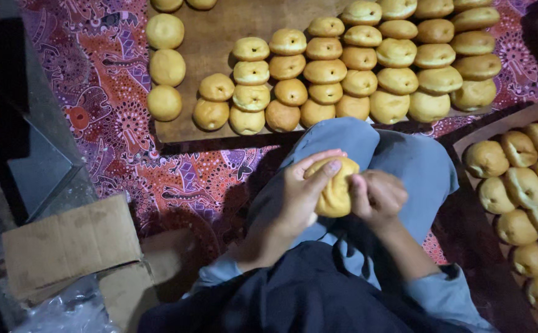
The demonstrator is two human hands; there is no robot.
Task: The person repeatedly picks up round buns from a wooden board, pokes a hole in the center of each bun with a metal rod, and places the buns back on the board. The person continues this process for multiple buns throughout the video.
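I hold one yellow dough ball (336,191) over my lap, above my grey-blue trousers. My left hand (303,194) wraps its left side, thumb across the top. My right hand (377,196) pinches its right edge with closed fingers. In front of me a brown wooden board (207,37) carries several rows of rounded dough pieces (343,68), many with a dent or fold on top. Smoother round balls (166,66) sit in a column on the board's left edge.
A second board (515,120) with more dough pieces (521,191) lies at my right. A patterned red and purple cloth (114,123) covers the floor. An open cardboard box (71,246) with clear plastic stands at the lower left, beside grey slabs.
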